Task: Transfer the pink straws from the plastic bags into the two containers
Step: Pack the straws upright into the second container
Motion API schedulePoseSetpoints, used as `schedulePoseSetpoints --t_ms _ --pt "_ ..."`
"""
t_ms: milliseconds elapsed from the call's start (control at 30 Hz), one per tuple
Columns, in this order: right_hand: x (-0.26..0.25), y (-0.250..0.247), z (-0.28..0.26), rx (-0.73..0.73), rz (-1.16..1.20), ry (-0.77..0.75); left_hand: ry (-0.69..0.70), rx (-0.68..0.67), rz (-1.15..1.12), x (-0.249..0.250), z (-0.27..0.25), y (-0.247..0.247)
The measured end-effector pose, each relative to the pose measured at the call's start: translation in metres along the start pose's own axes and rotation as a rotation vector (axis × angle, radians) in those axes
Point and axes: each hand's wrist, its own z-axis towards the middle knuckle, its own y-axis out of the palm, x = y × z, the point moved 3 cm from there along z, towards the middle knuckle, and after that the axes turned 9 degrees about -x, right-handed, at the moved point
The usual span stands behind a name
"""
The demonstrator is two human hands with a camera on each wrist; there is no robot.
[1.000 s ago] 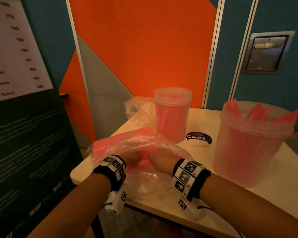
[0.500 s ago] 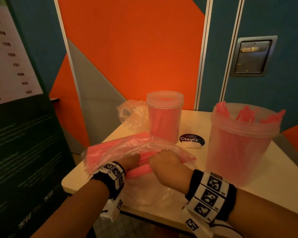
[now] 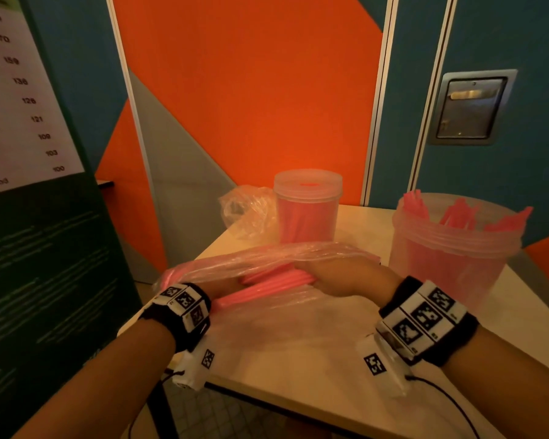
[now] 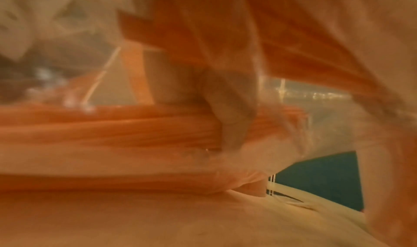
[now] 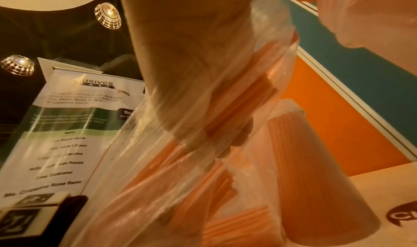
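A clear plastic bag (image 3: 267,253) of pink straws (image 3: 276,282) is held just above the near side of the table (image 3: 365,223). My left hand (image 3: 232,285) grips the bag's left part under the film. In the blurred left wrist view its thumb (image 4: 230,115) lies across the straws. Inside the bag, my right hand (image 3: 346,277) has its fingers curled round a bundle of straws (image 5: 243,111). A tall lidded container (image 3: 308,213) full of straws stands behind. A wide open container (image 3: 450,258) with straws sticking out stands to the right.
A crumpled empty bag (image 3: 244,210) lies left of the tall container. A dark green banner (image 3: 45,264) stands close on the left, past the table's left edge. Orange and blue wall panels back the table. A round dark sticker (image 5: 404,215) is on the tabletop.
The bag and straws have risen off the table. My right hand has drawn to the right with a bundle of straws. The left hand stays at the bag's left part.
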Motion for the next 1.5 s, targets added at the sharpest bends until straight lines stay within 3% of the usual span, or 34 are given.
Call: schedulePoseSetpoints --t_ms 167,267,333,433,533,733,867,1000,1167,1333,1400,1500 --pt "0.008 0.005 0.005 -0.032 0.025 -0.02 -0.035 0.047 -0.16 0.002 -0.017 -0.002" --pt "0.013 0.012 0.007 -0.122 0.123 0.008 -0.035 0.048 -0.243 0.014 -0.029 -0.002" --pt "0.015 0.011 0.005 -0.142 0.286 -0.001 -0.026 0.101 -0.345 0.008 -0.024 0.0" --pt "0.018 0.002 0.002 -0.038 0.796 -0.082 0.029 0.206 -0.512 -0.002 -0.023 -0.002" --pt "0.023 -0.004 0.003 -0.052 1.059 -0.163 0.071 0.14 -0.34 0.005 -0.022 0.0" --pt "0.03 0.0 0.001 -0.131 1.452 -0.52 0.228 0.03 0.033 0.022 -0.008 0.007" --pt "0.049 -0.005 -0.001 0.01 1.833 -0.711 0.252 -0.042 0.318 0.012 0.018 0.013" --pt "0.068 -0.001 0.007 0.082 1.767 -0.427 0.385 -0.013 0.42 0.013 0.028 0.018" --pt "0.074 0.017 0.025 0.314 1.644 -0.043 0.472 -0.084 0.242 0.016 0.042 0.037" --pt "0.072 0.022 0.03 0.428 1.649 0.056 0.666 0.075 0.171 0.023 0.038 0.038" --pt "0.07 0.024 0.031 0.483 1.624 0.121 0.724 0.176 0.016 0.03 0.032 0.035" --pt "0.068 0.028 0.034 0.551 1.615 0.18 0.703 0.348 -0.425 0.043 0.027 0.023"
